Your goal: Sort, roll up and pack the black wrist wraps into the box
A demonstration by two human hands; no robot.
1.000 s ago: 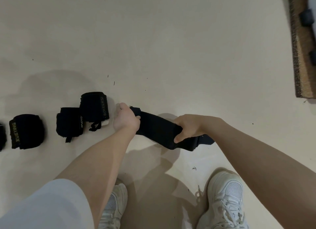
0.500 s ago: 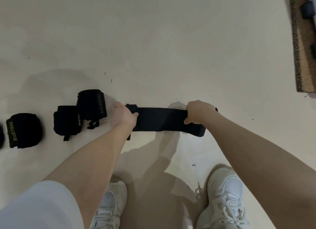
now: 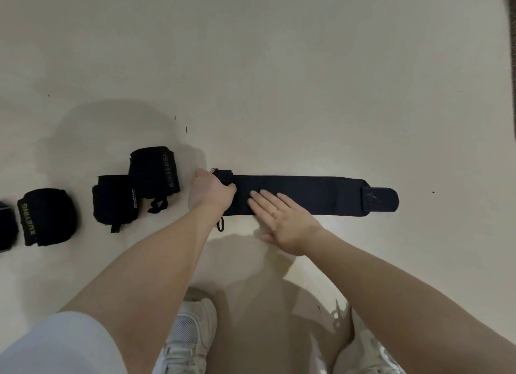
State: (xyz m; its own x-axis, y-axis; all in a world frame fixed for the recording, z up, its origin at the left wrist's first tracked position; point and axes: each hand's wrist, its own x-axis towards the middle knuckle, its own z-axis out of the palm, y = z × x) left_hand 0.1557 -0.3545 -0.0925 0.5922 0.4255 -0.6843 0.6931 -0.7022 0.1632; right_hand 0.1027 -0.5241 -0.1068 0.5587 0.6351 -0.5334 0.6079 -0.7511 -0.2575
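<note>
Pale floor [image 3: 279,66] fills the view; everything below is placed relative to the unrolled wrist wrap [image 3: 307,195].

Unrolled wrist wrap: black, laid flat on the floor, running straight left-right. Narrower tab end [image 3: 379,199] points right. A short stretch at its left end looks folded over, though the hand covers most of it. Thin black loop [image 3: 220,224] hangs out just below the left end.

Left hand [image 3: 210,195]: at the wrap's left end, fingers curled over it, thumb on top of the fabric, gripping that end. Forearm comes up from lower left, white sleeve [image 3: 55,345] at the bottom-left corner.

Right hand [image 3: 279,220]: just right of the left hand, fingers straight and together, lying flat on the wrap's left portion and pressing it to the floor. Heel of the palm sits off the near edge of the wrap.

Rolled wraps, all left of the flat one, in a rough row:
- BOKEERSI roll [image 3: 153,174], nearest, just beside the left hand, not touching it.
- next roll [image 3: 114,203], touching the BOKEERSI one, partial lettering only.
- XUEYING roll [image 3: 46,217], further left, standing apart.
- another black roll [image 3: 7,228], cut off by the left frame edge.

White sneakers [image 3: 192,331] below the wrap, at the bottom edge.
</note>
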